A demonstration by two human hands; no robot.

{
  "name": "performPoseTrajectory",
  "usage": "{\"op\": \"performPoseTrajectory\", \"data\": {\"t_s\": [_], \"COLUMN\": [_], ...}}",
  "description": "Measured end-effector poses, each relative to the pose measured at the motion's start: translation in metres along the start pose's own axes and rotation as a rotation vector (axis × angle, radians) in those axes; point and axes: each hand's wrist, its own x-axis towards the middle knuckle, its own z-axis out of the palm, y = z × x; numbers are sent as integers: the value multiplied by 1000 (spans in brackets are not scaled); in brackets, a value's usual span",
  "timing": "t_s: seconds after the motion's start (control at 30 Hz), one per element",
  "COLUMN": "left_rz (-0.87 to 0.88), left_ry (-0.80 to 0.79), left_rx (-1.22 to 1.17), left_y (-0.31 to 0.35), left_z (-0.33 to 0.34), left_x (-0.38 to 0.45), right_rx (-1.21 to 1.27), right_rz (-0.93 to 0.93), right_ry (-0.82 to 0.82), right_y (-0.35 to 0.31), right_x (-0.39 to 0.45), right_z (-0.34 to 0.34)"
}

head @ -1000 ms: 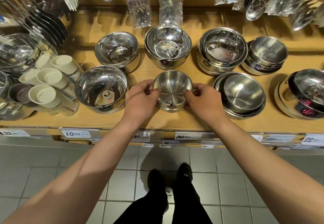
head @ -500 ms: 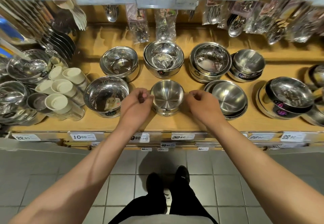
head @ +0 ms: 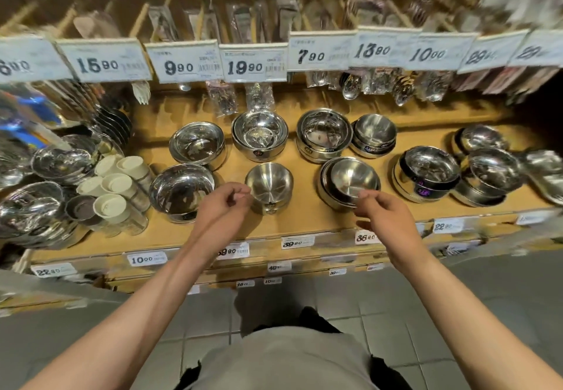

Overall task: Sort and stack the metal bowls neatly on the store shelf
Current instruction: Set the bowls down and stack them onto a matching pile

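Note:
A small matte metal bowl (head: 269, 183) stands on the wooden shelf (head: 307, 220) at front centre. My left hand (head: 227, 205) hovers just left of it with loosely curled fingers, holding nothing. My right hand (head: 387, 217) hangs empty in front of a nested stack of wide bowls (head: 348, 182), fingers relaxed. Shiny bowls sit left of centre, one in front (head: 181, 191) and one behind (head: 196, 144). Behind stand two deep stacks (head: 260, 135) (head: 323, 135) and a smaller stack (head: 374, 135). More stacks (head: 429, 173) (head: 490, 176) fill the right side.
Cream cups (head: 117, 190) and shiny dishes (head: 30, 209) crowd the left end of the shelf. Price tags (head: 254, 65) hang above, with packaged cutlery (head: 257, 98) behind them. Shelf-edge price labels (head: 146, 258) run along the front. Grey floor tiles lie below.
Both hands have let go of the small matte bowl and drawn back; my right hand has moved right. The view has tilted up, showing the upper price tags.

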Motion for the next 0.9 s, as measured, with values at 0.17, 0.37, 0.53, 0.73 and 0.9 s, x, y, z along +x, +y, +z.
{"op": "performPoseTrajectory", "data": {"t_s": [0.17,0.37,0.53,0.73,0.9], "left_rz": [35,-10,-23,-55,-74], "left_ry": [-78,-121,-112,-102,-108], "left_rx": [-15,-44,3,40,124], "left_y": [15,30,31,45,66], "left_z": [20,41,57,99,150], "left_x": [1,4,11,21,40], "right_rx": [62,66,59,4,11], "right_rz": [15,48,66,60,53], "right_ry": [72,124,88,28,-5], "right_y": [9,19,28,29,32], "right_x": [-6,-2,12,37,64], "right_z": [-20,-39,-50,-76,-112]}}
